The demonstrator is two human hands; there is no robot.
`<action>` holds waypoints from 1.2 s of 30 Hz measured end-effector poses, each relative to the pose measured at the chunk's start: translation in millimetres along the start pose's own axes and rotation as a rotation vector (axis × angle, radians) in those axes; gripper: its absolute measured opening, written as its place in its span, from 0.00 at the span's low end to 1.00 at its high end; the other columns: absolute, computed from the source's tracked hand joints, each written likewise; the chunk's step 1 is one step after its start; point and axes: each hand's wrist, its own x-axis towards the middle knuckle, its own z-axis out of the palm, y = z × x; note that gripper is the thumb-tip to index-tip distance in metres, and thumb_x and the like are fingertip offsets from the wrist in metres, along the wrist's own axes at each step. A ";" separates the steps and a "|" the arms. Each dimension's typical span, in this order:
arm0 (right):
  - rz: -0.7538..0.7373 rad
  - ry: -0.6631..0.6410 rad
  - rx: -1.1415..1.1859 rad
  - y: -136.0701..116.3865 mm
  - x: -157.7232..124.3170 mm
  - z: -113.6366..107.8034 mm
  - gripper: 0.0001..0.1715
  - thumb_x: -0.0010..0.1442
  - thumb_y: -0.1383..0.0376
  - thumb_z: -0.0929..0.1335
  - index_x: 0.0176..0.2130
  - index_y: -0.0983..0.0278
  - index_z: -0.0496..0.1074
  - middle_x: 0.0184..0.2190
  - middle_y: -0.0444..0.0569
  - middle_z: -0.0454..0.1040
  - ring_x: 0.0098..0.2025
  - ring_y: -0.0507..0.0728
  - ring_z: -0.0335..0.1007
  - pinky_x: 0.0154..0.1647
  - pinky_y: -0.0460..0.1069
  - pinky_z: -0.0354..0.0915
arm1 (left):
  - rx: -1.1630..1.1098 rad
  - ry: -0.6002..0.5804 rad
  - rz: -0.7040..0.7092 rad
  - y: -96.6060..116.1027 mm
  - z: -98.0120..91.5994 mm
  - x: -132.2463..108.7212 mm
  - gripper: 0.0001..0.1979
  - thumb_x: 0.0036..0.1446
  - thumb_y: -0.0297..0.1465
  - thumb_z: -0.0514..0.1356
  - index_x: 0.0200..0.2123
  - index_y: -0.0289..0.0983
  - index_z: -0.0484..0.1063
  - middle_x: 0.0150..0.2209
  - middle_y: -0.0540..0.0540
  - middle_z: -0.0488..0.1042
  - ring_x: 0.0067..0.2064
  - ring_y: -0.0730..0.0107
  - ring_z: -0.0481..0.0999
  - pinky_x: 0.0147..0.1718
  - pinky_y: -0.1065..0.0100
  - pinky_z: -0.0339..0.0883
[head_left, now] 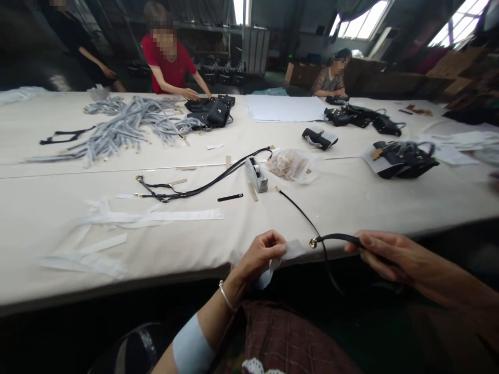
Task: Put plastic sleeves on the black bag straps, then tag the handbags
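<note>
Daylight is entering through windows [362, 21] high at the back, their panes glowing white while the rest of the room is staying dim. A drape [353, 8] is hanging beside the middle one. A dark rack [210, 50] is standing against the back, with a pale cabinet [256, 51] and a carton [300, 74] sitting to its right. A long, cream-covered surface [351, 202] is stretching across; dark floor [23, 67] is showing beyond it.

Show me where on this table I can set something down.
Bare tabletop lies between the black bag and the right hand; a smaller patch separates the white strips from the left hand. It is crowded around the tape dispenser, with black straps and a plastic bag nearby, and at far left, under the wrapped straps.
</note>
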 end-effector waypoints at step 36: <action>-0.041 -0.200 -0.282 -52.9 -7.3 38.9 0.36 0.55 0.36 0.66 0.38 0.64 0.77 0.15 0.41 0.60 0.18 0.48 0.50 0.20 0.45 0.44 | -0.125 -0.228 -0.121 -20.3 -20.6 -11.1 0.33 0.33 0.56 0.73 0.27 0.31 0.76 0.21 0.45 0.74 0.20 0.72 0.68 0.20 0.72 0.55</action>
